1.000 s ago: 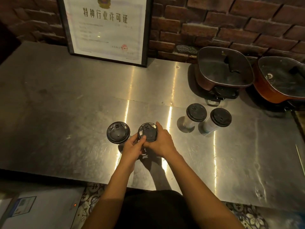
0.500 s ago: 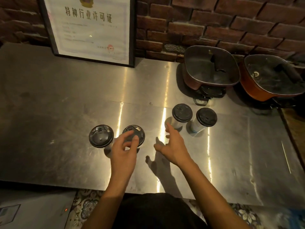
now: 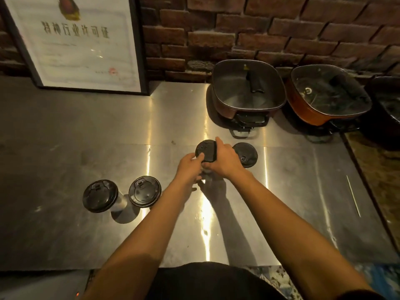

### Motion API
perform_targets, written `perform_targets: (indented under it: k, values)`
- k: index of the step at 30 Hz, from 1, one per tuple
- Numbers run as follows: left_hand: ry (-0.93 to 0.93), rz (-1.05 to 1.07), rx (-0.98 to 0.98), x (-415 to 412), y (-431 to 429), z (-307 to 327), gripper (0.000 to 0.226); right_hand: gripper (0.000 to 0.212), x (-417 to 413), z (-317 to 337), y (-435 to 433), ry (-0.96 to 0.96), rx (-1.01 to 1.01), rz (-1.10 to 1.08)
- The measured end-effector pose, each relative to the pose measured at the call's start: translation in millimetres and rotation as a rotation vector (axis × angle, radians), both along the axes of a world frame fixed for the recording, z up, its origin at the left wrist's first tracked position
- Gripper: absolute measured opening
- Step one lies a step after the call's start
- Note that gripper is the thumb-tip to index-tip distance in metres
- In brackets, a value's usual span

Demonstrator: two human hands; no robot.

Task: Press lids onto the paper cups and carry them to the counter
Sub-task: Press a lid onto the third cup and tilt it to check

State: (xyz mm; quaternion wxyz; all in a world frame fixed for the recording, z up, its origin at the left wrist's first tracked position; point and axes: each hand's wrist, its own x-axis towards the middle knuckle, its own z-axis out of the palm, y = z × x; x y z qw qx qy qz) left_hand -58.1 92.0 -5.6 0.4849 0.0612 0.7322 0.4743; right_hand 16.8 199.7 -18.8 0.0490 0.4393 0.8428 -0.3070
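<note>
Several white paper cups with black lids stand on a steel table. Two lidded cups sit at the left, one beside the other. Further back, both my hands are on a third cup's black lid: my left hand grips its near left rim, my right hand lies over its right side. The cup body under that lid is hidden by my hands. A fourth lidded cup stands just to the right, untouched.
Two square electric pots with glass lids, one and the other, stand at the back right against a brick wall. A framed certificate leans on the wall at back left. A thin stick lies at the right.
Both hands left the second cup at the left and moved right and back to the third cup's lid. The camera view shifted right as well.
</note>
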Motion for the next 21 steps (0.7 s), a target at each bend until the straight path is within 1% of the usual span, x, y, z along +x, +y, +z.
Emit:
perform_targets:
  k: [3, 5, 7, 9, 12, 14, 16, 21]
  values:
    - [0.012, 0.05, 0.045, 3.2, -7.7, -0.2, 0.016, 0.095, 4.7, -1.4, -6.9, 0.035, 0.003, -0.013]
    - [0.033, 0.077, 0.07, 5.8, -20.7, 0.9, 0.009, 0.091, 13.8, 0.0, -18.2, 0.086, -0.018, -0.041]
    - [0.047, 0.106, 0.083, 11.9, -37.4, -0.5, 0.011, 0.093, 27.8, 1.7, -35.2, 0.142, -0.063, -0.074]
    - [0.059, 0.126, 0.092, 21.7, -56.8, -2.7, 0.018, 0.099, 46.1, 3.1, -58.3, 0.183, -0.113, -0.088]
    - [0.046, 0.155, 0.099, 36.0, -87.5, -9.4, 0.026, 0.096, 74.7, 2.5, -94.6, 0.226, -0.199, -0.095]
    - [0.022, 0.139, 0.095, 43.8, -108.6, -19.4, 0.023, 0.093, 91.6, -2.0, -115.5, 0.226, -0.268, -0.115]
    - [0.003, 0.103, 0.085, 51.3, -124.1, -25.9, 0.018, 0.093, 104.3, -9.5, -129.8, 0.209, -0.281, -0.135]
    - [0.061, 0.039, 0.042, 59.1, -136.2, -38.0, 0.02, 0.091, 115.0, -20.9, -143.3, 0.192, -0.289, -0.153]
